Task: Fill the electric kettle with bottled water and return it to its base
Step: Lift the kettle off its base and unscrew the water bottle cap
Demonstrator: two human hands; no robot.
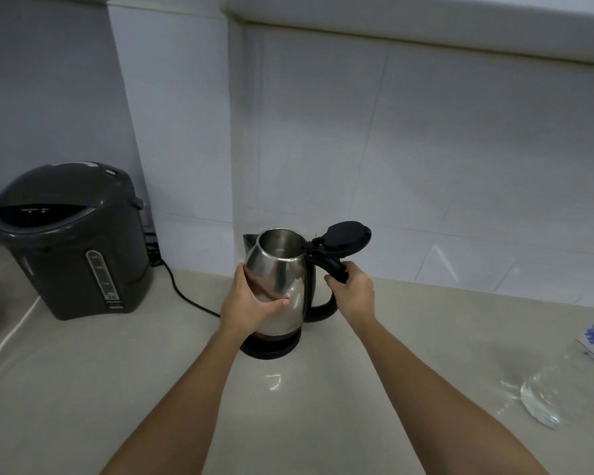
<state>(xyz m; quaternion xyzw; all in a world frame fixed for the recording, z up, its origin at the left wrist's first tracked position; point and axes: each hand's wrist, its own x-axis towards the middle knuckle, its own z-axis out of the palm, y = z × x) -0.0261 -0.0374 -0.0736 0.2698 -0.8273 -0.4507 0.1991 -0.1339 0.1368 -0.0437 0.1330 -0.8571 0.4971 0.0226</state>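
Note:
A stainless steel electric kettle (282, 269) with a black handle stands on its round black base (271, 347) near the back of the counter. Its black lid (348, 237) is flipped up and the mouth is open. My left hand (251, 303) wraps around the left side of the steel body. My right hand (352, 291) grips the black handle near its top. A clear plastic water bottle (563, 382) lies on its side at the right edge of the counter, apart from both hands.
A large dark grey hot-water dispenser (72, 241) stands at the left. A black power cord (182, 293) runs across the beige counter (83, 389) to the kettle base. White tiled walls rise behind, with a corner pillar just behind the kettle.

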